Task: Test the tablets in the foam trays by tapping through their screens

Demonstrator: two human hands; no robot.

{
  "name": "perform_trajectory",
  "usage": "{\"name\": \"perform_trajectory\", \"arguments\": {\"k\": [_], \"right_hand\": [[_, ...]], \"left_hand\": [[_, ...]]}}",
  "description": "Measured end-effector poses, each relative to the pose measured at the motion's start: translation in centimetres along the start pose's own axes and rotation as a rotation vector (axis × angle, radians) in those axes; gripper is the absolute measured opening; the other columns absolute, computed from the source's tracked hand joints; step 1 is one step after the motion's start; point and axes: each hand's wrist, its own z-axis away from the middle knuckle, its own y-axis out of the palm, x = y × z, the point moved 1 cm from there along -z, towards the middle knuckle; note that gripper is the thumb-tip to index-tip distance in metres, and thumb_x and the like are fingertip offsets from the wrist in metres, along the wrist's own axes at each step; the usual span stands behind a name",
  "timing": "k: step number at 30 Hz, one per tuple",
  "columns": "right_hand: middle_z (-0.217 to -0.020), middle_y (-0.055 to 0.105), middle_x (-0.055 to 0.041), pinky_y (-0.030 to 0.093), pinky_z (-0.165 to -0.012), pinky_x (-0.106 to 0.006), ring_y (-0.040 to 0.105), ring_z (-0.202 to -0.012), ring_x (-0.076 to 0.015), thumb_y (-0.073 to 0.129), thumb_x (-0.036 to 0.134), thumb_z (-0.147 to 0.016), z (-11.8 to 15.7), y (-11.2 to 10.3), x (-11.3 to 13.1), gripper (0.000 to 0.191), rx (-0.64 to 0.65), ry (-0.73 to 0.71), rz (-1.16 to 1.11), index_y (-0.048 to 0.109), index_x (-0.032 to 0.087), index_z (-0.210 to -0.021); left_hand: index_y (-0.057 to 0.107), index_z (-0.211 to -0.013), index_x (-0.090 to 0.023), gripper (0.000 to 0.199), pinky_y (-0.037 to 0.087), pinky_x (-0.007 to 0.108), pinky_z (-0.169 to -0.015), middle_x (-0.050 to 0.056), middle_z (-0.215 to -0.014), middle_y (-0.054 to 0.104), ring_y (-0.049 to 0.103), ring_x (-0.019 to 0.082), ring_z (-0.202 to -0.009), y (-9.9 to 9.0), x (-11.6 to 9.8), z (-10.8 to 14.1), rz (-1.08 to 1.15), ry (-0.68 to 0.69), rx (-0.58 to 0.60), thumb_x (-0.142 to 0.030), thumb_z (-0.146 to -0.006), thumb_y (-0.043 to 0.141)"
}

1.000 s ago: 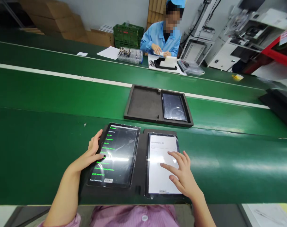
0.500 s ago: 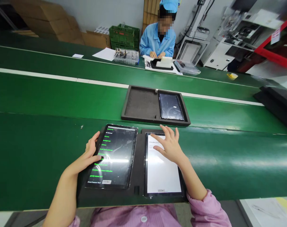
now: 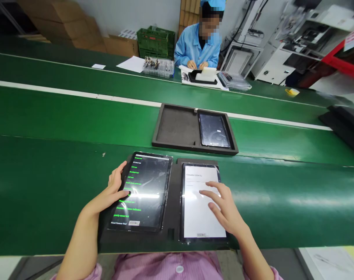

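Observation:
A tablet (image 3: pixel 144 194) with a dark screen and a list of mostly green text lies slightly askew on a black foam tray (image 3: pixel 171 217). My left hand (image 3: pixel 114 188) grips its left edge, thumb on the glass and fingers along the side. To its right is a second tablet (image 3: pixel 194 214), its screen white with a few lines of text at the top. Over this screen's right half is my right hand (image 3: pixel 223 206), fingers spread and holding nothing. Whether a fingertip touches the glass, I cannot tell.
Beyond the tablets, another foam tray (image 3: pixel 177 126) holds a dark tablet (image 3: pixel 214 131) in its right compartment. Across the green bench (image 3: pixel 57 171) sits a person in blue (image 3: pixel 188 42), hands at a black-and-white item. A clear parts box (image 3: pixel 159 68) and green crates (image 3: pixel 153 41) stand nearby.
My right hand has moved down and to the right over the white screen, from its top edge to its middle. My left hand keeps its hold on the dark-screened tablet.

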Motion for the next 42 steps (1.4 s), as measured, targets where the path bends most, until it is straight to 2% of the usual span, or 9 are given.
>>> {"name": "perform_trajectory", "arguments": {"k": [5,12,16,19,22,28,32,38,42], "right_hand": [[-0.155,0.039,-0.0141,0.026,-0.112,-0.072,0.038,-0.138,-0.0399,0.051,0.042,-0.104,-3.2,2.5,-0.2,0.038,0.016,0.024,0.431,0.062,0.037,-0.140],[-0.159,0.034,-0.0143,0.017,-0.114,-0.077,0.033,-0.141,-0.0422,0.056,0.053,-0.101,-7.3,2.6,-1.1,0.042,0.031,0.017,0.452,0.062,0.037,-0.139],[-0.146,0.050,-0.0143,0.034,-0.114,-0.064,0.046,-0.134,-0.0343,0.032,0.053,-0.108,-6.2,0.4,-2.4,0.048,-0.119,0.130,0.108,0.061,0.030,-0.138],[-0.113,0.067,-0.0119,0.054,-0.093,-0.043,0.065,-0.103,-0.0254,0.023,0.051,-0.109,-5.4,-0.6,-3.5,0.054,-0.165,0.210,-0.300,0.068,0.022,-0.115],[-0.091,0.068,-0.0077,0.056,-0.076,-0.035,0.066,-0.083,-0.0219,0.031,0.051,-0.109,-5.3,-0.7,-3.6,0.049,-0.126,0.242,-0.357,0.069,0.021,-0.101],[-0.136,0.056,-0.0125,0.042,-0.108,-0.057,0.051,-0.126,-0.0307,0.037,0.039,-0.109,-6.2,1.4,-1.7,0.038,0.045,0.041,0.194,0.069,0.031,-0.128],[-0.155,0.039,-0.0110,0.024,-0.113,-0.073,0.036,-0.138,-0.0383,0.053,0.042,-0.104,-6.7,3.0,-1.2,0.035,0.057,0.012,0.439,0.062,0.042,-0.138],[-0.153,0.035,-0.0167,0.018,-0.117,-0.071,0.035,-0.140,-0.0379,0.038,0.043,-0.106,-5.9,0.9,-1.6,0.052,-0.143,0.079,0.326,0.036,0.030,-0.157],[-0.145,0.043,-0.0146,0.023,-0.118,-0.067,0.042,-0.136,-0.0344,0.031,0.043,-0.107,-4.1,-0.3,-1.6,0.048,-0.125,0.075,0.181,0.038,0.029,-0.153]], "left_hand": [[0.002,-0.164,-0.029,0.094,0.010,0.071,-0.123,0.013,-0.165,0.016,0.012,0.042,-0.154,-0.1,-0.2,0.0,0.016,0.004,-0.020,-0.042,-0.088,0.054],[0.004,-0.164,-0.026,0.093,0.009,0.071,-0.123,0.015,-0.165,0.016,0.009,0.043,-0.154,-0.1,-0.1,0.0,0.002,0.008,-0.022,-0.045,-0.087,0.054],[0.005,-0.164,-0.029,0.092,0.010,0.070,-0.124,0.014,-0.167,0.014,0.010,0.043,-0.154,0.0,-0.1,0.0,0.013,0.003,-0.029,-0.047,-0.088,0.054],[0.005,-0.164,-0.028,0.093,0.009,0.070,-0.124,0.014,-0.167,0.014,0.010,0.043,-0.154,0.0,-0.1,-0.1,0.030,-0.018,-0.027,-0.046,-0.087,0.055],[0.005,-0.164,-0.026,0.093,0.007,0.070,-0.123,0.015,-0.166,0.015,0.010,0.043,-0.154,0.1,-0.1,-0.2,0.046,-0.037,-0.032,-0.046,-0.088,0.054],[0.010,-0.164,-0.030,0.089,0.015,0.069,-0.123,0.014,-0.164,0.021,0.017,0.042,-0.152,0.0,0.0,-0.2,0.044,-0.023,-0.062,-0.047,-0.089,0.055],[0.010,-0.164,-0.029,0.091,0.018,0.068,-0.123,0.014,-0.164,0.021,0.019,0.042,-0.152,0.0,0.0,-0.2,0.022,-0.038,-0.065,-0.045,-0.087,0.055],[0.009,-0.164,-0.031,0.090,0.012,0.069,-0.124,0.011,-0.167,0.017,0.012,0.041,-0.154,0.2,0.3,-0.2,0.034,-0.013,-0.053,-0.043,-0.087,0.054],[0.007,-0.164,-0.030,0.091,0.011,0.068,-0.124,0.011,-0.167,0.016,0.011,0.040,-0.154,0.2,0.3,-0.2,0.042,-0.014,-0.042,-0.041,-0.086,0.053]]}}
